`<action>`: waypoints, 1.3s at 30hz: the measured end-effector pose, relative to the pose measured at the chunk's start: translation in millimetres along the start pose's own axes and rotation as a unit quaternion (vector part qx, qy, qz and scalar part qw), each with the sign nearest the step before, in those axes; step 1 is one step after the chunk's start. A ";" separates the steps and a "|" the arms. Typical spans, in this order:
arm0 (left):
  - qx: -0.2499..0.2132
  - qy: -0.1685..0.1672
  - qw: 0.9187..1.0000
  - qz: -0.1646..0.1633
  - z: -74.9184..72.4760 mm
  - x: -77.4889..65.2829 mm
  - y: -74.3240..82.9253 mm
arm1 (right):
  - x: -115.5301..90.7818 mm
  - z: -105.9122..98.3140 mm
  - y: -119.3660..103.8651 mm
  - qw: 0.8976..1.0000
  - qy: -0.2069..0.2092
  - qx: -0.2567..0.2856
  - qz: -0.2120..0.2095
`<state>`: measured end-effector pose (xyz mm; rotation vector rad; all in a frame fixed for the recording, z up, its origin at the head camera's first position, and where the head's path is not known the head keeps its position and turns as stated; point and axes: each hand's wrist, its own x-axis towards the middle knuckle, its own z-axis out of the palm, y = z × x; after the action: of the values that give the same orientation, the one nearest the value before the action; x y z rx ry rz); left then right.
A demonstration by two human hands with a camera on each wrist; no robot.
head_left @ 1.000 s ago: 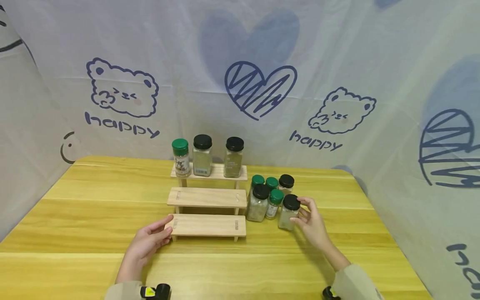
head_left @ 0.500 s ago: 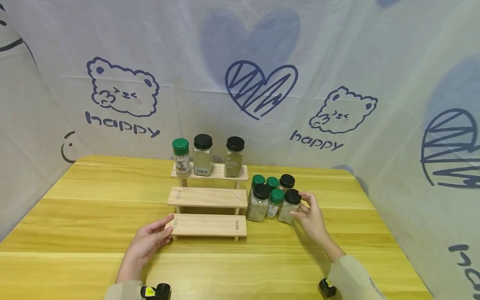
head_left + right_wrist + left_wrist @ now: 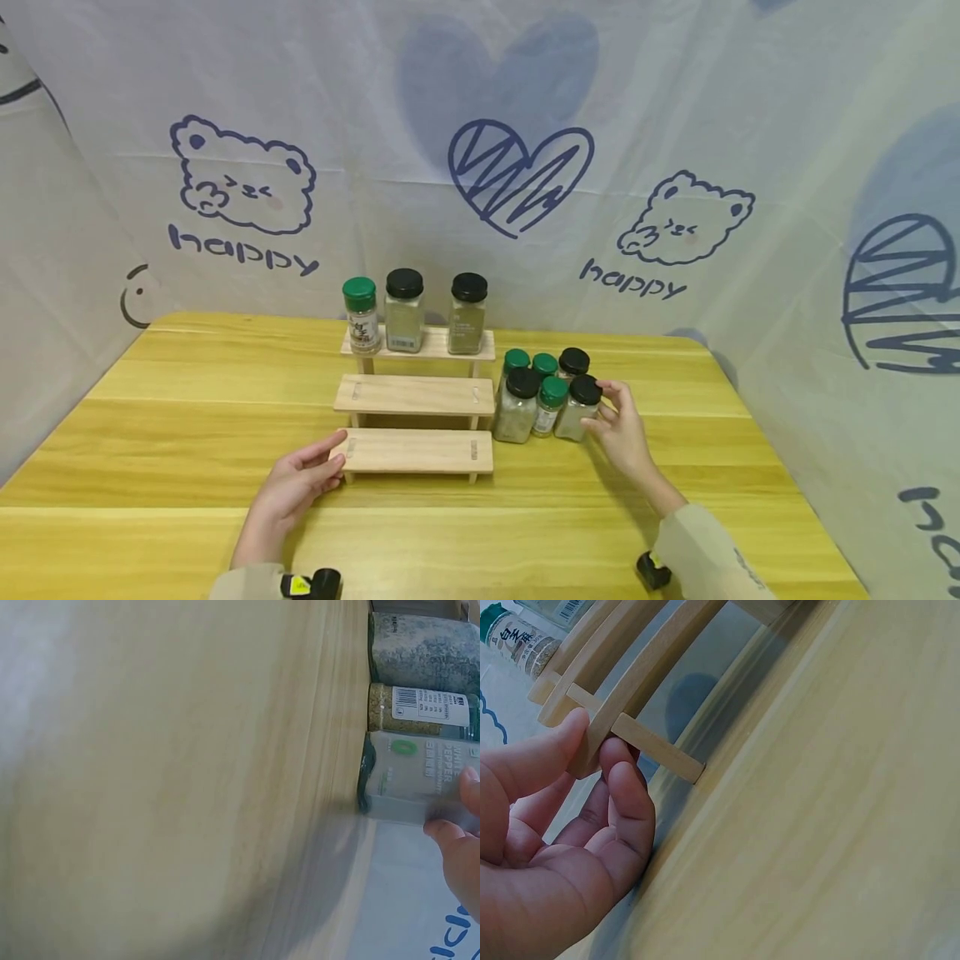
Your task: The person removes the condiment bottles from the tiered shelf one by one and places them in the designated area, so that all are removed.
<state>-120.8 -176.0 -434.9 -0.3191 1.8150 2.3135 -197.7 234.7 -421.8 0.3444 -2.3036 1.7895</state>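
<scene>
Your right hand (image 3: 624, 440) pinches a jar (image 3: 573, 421) right of the rack (image 3: 412, 394), next to five more jars (image 3: 515, 417). Your left hand (image 3: 297, 485) pinches the rack's low step (image 3: 412, 450). Three jars (image 3: 405, 323) stand on the top step (image 3: 437, 342), so some work looks done; the six beside the rack seem left to place.

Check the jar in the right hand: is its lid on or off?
On. In the head view, the black lid caps the jar that the right hand holds.
</scene>
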 end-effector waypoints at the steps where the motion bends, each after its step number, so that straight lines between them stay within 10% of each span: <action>1: 0.000 -0.004 1.000 0.004 -0.3 -0.1 -0.3 | 0.1 -0.2 -0.3 1.000 0.001 0.000 0.006; 20: -0.008 -0.010 1.000 0.002 -1.2 -1.2 -1.0 | -1.2 -1.9 0.6 1.000 -0.016 -0.019 -0.011; 39: -0.013 -0.005 1.000 0.004 -1.3 0.0 -1.8 | -26.4 4.1 -21.5 0.996 0.078 -0.051 0.011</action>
<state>-120.3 -176.8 -436.9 -0.3051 1.7868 2.3401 -166.1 227.1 -410.9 0.1579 -2.2863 1.6382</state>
